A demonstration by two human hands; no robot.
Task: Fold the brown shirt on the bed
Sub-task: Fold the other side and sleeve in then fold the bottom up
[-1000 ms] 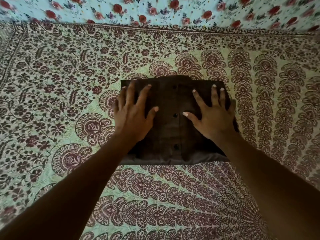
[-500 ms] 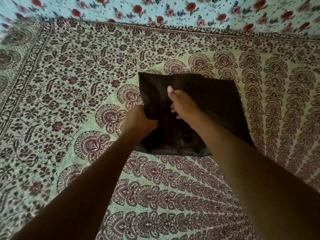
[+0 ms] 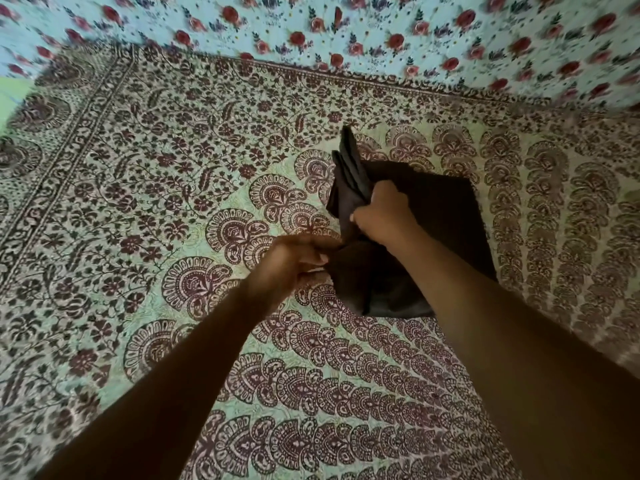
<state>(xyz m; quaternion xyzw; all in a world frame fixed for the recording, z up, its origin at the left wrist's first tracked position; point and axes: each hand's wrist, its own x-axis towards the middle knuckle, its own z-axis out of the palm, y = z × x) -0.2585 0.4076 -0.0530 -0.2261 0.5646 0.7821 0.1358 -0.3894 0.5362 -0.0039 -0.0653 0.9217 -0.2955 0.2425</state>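
The brown shirt, folded into a compact dark bundle, lies right of centre on the bed, its right part flat against the cover and its left edge raised. A bunched flap of fabric stands upward from that raised edge, above the right hand. The right hand is closed in a fist around the gathered cloth at the left side of the bundle, knuckles toward the camera. The left hand, blurred, sits just beside the lower left edge of the shirt with its fingers curled at the fabric; whether it actually grips the cloth cannot be told. The two hands are close together, the left lower and to the left of the right. Both bare forearms reach in from the bottom of the view. The bed carries a pale green cover printed with dark maroon paisley and vine motifs. Beyond its far border lies a light blue sheet with red roses.
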